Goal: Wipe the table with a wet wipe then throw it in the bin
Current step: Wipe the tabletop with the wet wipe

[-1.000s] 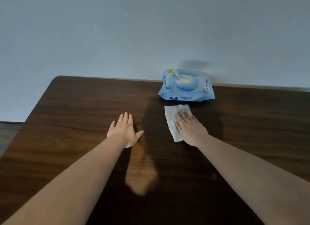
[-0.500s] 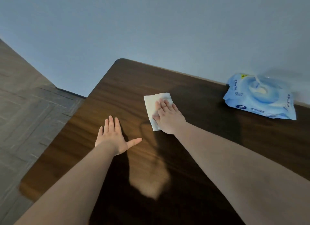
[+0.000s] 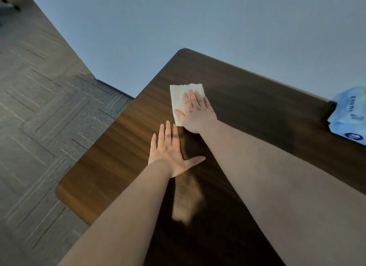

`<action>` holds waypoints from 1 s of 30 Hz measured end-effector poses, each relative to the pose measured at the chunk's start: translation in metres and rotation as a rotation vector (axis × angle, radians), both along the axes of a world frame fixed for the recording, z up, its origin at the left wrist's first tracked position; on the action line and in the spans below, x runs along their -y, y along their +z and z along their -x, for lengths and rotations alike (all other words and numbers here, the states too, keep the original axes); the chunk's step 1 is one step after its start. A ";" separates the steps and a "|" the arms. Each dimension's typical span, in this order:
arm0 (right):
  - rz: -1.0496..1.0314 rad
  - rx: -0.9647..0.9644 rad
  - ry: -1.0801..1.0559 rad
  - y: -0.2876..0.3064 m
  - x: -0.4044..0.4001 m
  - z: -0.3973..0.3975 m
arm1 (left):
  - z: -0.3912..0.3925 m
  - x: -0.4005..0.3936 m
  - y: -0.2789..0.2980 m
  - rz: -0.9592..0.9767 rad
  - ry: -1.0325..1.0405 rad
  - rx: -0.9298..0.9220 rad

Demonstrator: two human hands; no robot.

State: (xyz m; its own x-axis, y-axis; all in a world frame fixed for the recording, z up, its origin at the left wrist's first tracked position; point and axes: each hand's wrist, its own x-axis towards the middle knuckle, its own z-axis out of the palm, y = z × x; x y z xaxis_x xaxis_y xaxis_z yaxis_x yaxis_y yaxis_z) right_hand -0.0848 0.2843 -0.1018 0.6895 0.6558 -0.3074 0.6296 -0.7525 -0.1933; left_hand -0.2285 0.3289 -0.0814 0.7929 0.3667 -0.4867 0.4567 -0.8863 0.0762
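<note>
1 table [image 3: 247, 99], 1 wet wipe [image 3: 178, 99], 1 wipes pack [image 3: 348, 117], 2 hands: left hand [image 3: 170, 154], right hand [image 3: 198, 113]

Showing dark wood grain on the counter [image 3: 247, 99], smooth and faintly glossy, catching a soft sheen by the near edge. Looking thin, matt and slightly crinkled, like damp paper cloth: the white wipe [image 3: 179, 99]. Gleaming as shiny blue plastic film: the packet [image 3: 348, 117]. Appearing matt and coarse-woven: the grey floor [image 3: 39, 107].

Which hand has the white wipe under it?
The right hand does. It lies flat on the wet wipe, pressing it to the table. The left hand rests flat on bare wood just in front of it, with nothing under it.
</note>
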 end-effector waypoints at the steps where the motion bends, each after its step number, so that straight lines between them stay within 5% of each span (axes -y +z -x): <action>1: -0.002 -0.008 -0.009 0.000 0.003 0.001 | 0.000 0.000 0.000 0.000 -0.002 0.003; 13: 0.049 -0.049 -0.281 0.003 0.155 0.000 | -0.004 0.029 0.008 -0.052 -0.265 0.077; 30: 0.129 -0.050 -0.770 0.007 0.507 0.033 | -0.076 0.322 0.015 0.110 -0.734 0.114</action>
State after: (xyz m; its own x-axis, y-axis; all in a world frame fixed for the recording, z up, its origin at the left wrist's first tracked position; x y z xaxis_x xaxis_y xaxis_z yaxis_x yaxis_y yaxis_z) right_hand -0.1177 -0.2231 -0.0947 0.9191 -0.0443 -0.3915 -0.0859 -0.9923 -0.0892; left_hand -0.1521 0.0064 -0.0665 0.8627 -0.3213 -0.3906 -0.2645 -0.9449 0.1931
